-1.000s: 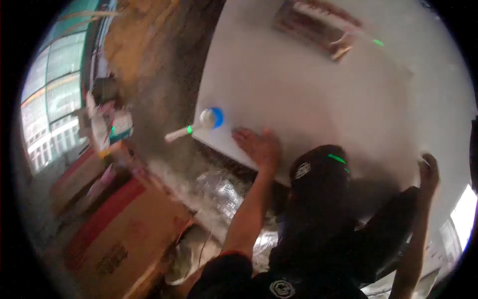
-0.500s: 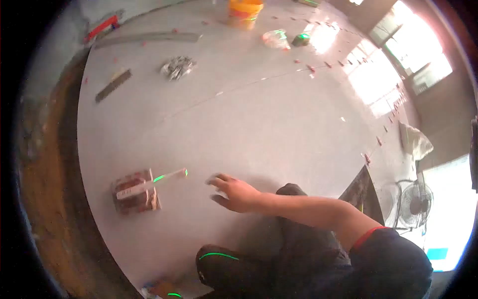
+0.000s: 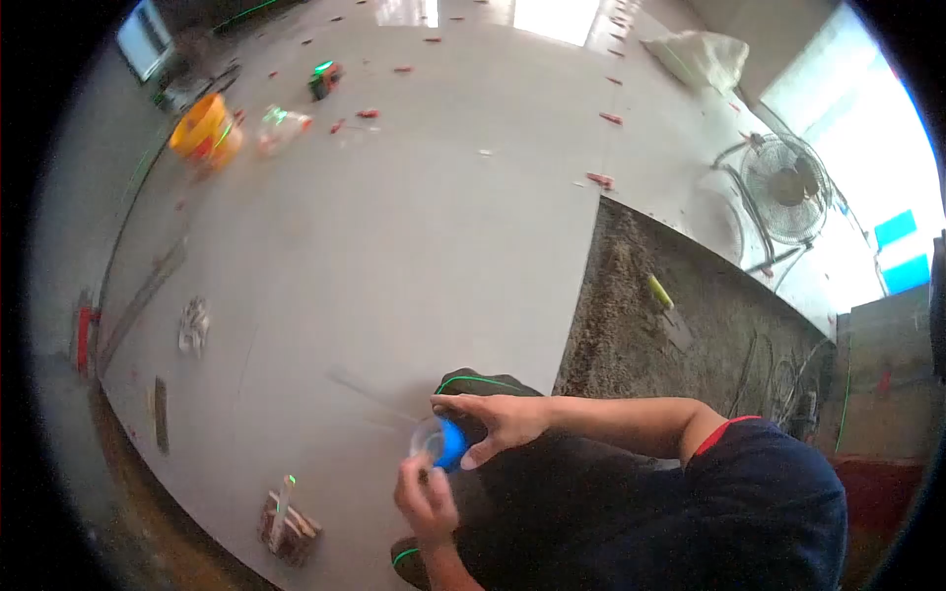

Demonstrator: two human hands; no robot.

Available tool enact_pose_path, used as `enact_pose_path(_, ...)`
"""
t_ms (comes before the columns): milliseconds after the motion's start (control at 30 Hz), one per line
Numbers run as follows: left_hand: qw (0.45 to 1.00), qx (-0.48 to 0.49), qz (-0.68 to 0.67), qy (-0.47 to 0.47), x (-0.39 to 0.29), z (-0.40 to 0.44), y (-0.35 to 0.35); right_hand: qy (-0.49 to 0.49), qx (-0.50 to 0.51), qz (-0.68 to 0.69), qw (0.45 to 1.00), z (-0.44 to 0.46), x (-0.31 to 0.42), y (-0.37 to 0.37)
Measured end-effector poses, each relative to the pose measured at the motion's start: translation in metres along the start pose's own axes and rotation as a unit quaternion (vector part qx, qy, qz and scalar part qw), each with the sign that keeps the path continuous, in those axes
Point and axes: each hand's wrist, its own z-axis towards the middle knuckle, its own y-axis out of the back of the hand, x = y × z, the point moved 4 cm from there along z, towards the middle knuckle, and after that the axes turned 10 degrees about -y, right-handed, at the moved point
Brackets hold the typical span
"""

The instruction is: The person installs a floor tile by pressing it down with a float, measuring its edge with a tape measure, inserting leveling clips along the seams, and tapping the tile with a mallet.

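A round blue-and-white piece (image 3: pixel 448 445) is between my two hands, low in the middle of the view. My right hand (image 3: pixel 503 422) curves over its top and right side, thumb near the blue part. From below, my left hand (image 3: pixel 426 500) grips its lower white edge with bent fingers. A faint, blurred streak like a handle runs up and left from the piece over the pale floor tile (image 3: pixel 424 256). My knees are beneath and beside the hands.
Small wooden pieces (image 3: pixel 289 527) lie lower left, and a notched strip (image 3: pixel 160 414) farther left. At the upper left are a yellow bucket (image 3: pixel 207 136) and a laser device (image 3: pixel 323 79). A trowel (image 3: pixel 672 313) rests on rough mortar (image 3: pixel 631 295); a fan (image 3: pixel 785 187) stands beyond.
The view has swung right, towards the fan and mortar. My right hand, earlier reaching out with nothing in it, now meets my left hand at the blue-and-white piece near my knees.
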Motion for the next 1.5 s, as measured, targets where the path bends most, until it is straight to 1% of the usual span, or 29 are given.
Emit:
enact_pose_path(67, 0.995, 0.066, -0.042, -0.065, -0.020, 0.035, -0.037, -0.100, 0.037, 0.103, 0.989, -0.017, -0.009, 0.019)
enact_pose_path(100, 0.991, 0.105, -0.033, -0.081, -0.029, 0.051, -0.059, -0.090, 0.061, 0.211, 0.971, -0.021, -0.020, 0.033)
enact_pose_path(167, 0.974, 0.198, -0.008, -0.108, -0.037, 0.077, -0.096, -0.080, 0.029, 0.243, 0.966, -0.037, -0.032, 0.063)
enact_pose_path(233, 0.947, 0.292, -0.005, -0.136, -0.046, 0.100, -0.132, -0.089, -0.033, 0.150, 0.984, -0.048, -0.043, 0.098)
enact_pose_path(267, 0.945, 0.298, -0.014, -0.133, -0.042, 0.110, -0.144, -0.135, -0.051, 0.186, 0.972, -0.047, -0.059, 0.111)
enact_pose_path(300, 0.952, 0.257, -0.054, -0.159, -0.033, 0.120, -0.156, -0.159, -0.129, 0.132, 0.970, -0.047, -0.079, 0.128)
enact_pose_path(333, 0.955, 0.214, -0.094, -0.182, -0.024, 0.128, -0.161, -0.159, -0.251, 0.092, 0.950, -0.041, -0.094, 0.147)
enact_pose_path(367, 0.974, 0.188, -0.088, -0.094, -0.005, 0.136, -0.158, -0.260, -0.337, 0.047, 0.904, -0.042, -0.116, 0.168)
enact_pose_path(400, 0.984, 0.161, -0.081, -0.004, 0.018, 0.144, -0.152, -0.231, -0.471, 0.011, 0.851, -0.040, -0.144, 0.190)
enact_pose_path(433, 0.992, 0.103, -0.030, 0.063, 0.052, 0.145, -0.144, -0.246, -0.556, -0.044, 0.793, -0.038, -0.179, 0.214)
enact_pose_path(467, 0.990, 0.042, 0.022, 0.132, 0.096, 0.137, -0.136, -0.224, -0.578, 0.051, 0.783, -0.034, -0.191, 0.237)
enact_pose_path(500, 0.975, 0.004, 0.142, 0.171, 0.149, 0.120, -0.129, -0.237, -0.647, -0.014, 0.725, -0.032, -0.212, 0.255)
enact_pose_path(533, 0.942, -0.030, 0.260, 0.209, 0.195, 0.095, -0.121, -0.226, -0.662, 0.021, 0.715, -0.028, -0.215, 0.272)
enact_pose_path(567, 0.910, -0.033, 0.371, 0.184, 0.221, 0.075, -0.111, -0.184, -0.685, 0.034, 0.705, -0.022, -0.249, 0.289)
enact_pose_path(600, 0.866, -0.029, 0.475, 0.155, 0.234, 0.057, -0.110, -0.214, -0.684, 0.033, 0.697, -0.015, -0.243, 0.293)
enact_pose_path(633, 0.865, -0.021, 0.469, 0.176, 0.234, 0.051, -0.112, -0.242, -0.684, 0.031, 0.687, -0.007, -0.237, 0.297)
enact_pose_path(700, 0.866, -0.025, 0.495, 0.071, 0.222, 0.054, -0.109, -0.296, -0.657, -0.015, 0.693, 0.005, -0.257, 0.308)
enact_pose_path(767, 0.879, -0.021, 0.473, 0.063, 0.220, 0.057, -0.108, -0.355, -0.631, -0.054, 0.688, -0.002, -0.280, 0.302)
enact_pose_path(833, 0.887, -0.028, 0.458, 0.050, 0.221, 0.057, -0.106, -0.270, -0.660, -0.059, 0.698, 0.003, -0.273, 0.296)
enact_pose_path(867, 0.890, -0.034, 0.450, 0.057, 0.226, 0.056, -0.107, -0.303, -0.656, -0.094, 0.685, 0.002, -0.263, 0.288)
enact_pose_path(1033, 0.900, -0.036, 0.429, 0.066, 0.231, 0.056, -0.108, -0.299, -0.646, -0.072, 0.699, -0.015, -0.255, 0.270)
enact_pose_path(1100, 0.900, -0.026, 0.430, 0.067, 0.228, 0.055, -0.109, -0.250, -0.649, -0.044, 0.717, -0.016, -0.255, 0.271)
enact_pose_path(1167, 0.898, -0.017, 0.437, 0.056, 0.226, 0.060, -0.105, -0.256, -0.649, -0.061, 0.714, -0.017, -0.259, 0.281)
enact_pose_path(1233, 0.893, -0.012, 0.445, 0.063, 0.222, 0.059, -0.104, -0.293, -0.654, -0.064, 0.695, -0.008, -0.248, 0.290)
enact_pose_path(1267, 0.890, -0.003, 0.451, 0.074, 0.223, 0.058, -0.104, -0.339, -0.663, -0.092, 0.661, -0.005, -0.248, 0.296)
enact_pose_path(1367, 0.892, -0.009, 0.444, 0.081, 0.224, 0.054, -0.102, -0.275, -0.705, -0.027, 0.653, 0.011, -0.254, 0.327)
enact_pose_path(1400, 0.890, -0.012, 0.451, 0.059, 0.222, 0.056, -0.101, -0.295, -0.650, 0.110, 0.692, 0.011, -0.275, 0.344)
enact_pose_path(1433, 0.887, -0.023, 0.457, 0.055, 0.222, 0.058, -0.100, -0.306, -0.685, 0.146, 0.645, 0.010, -0.295, 0.355)
enact_pose_path(1500, 0.886, -0.023, 0.458, 0.068, 0.222, 0.057, -0.101, -0.481, -0.588, -0.024, 0.649, 0.017, -0.282, 0.385)
